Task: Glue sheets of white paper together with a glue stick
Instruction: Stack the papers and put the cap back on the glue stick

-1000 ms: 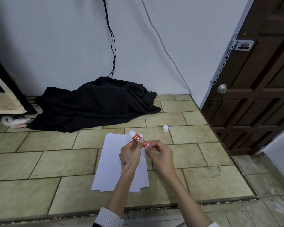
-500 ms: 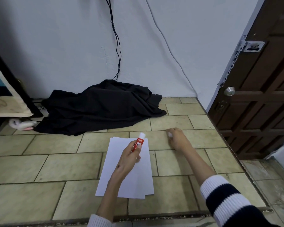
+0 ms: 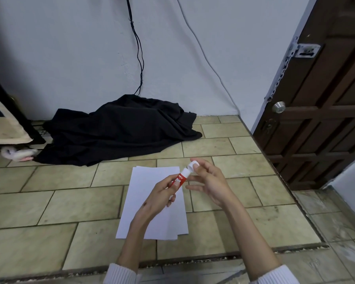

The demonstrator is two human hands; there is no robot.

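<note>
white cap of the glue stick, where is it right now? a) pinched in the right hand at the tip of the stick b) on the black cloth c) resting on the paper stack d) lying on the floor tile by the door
a: the right hand pinches the white cap at the tip of the glue stick, which the left hand holds.

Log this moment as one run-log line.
left hand: holds glue stick | right hand: pinches cap at tip | paper: on floor

two hands: left hand (image 3: 162, 191), right hand (image 3: 208, 180). one glue stick (image 3: 179, 179). one white cap (image 3: 192, 166). one stack of white paper sheets (image 3: 152, 203), at least three edges at the near end, exact count unclear. one black cloth (image 3: 119, 130). two cables on the wall: black cable (image 3: 137, 48), white cable (image 3: 205, 56). one wooden door (image 3: 324, 111), one knob (image 3: 278, 107), one chain (image 3: 279, 78).
</note>
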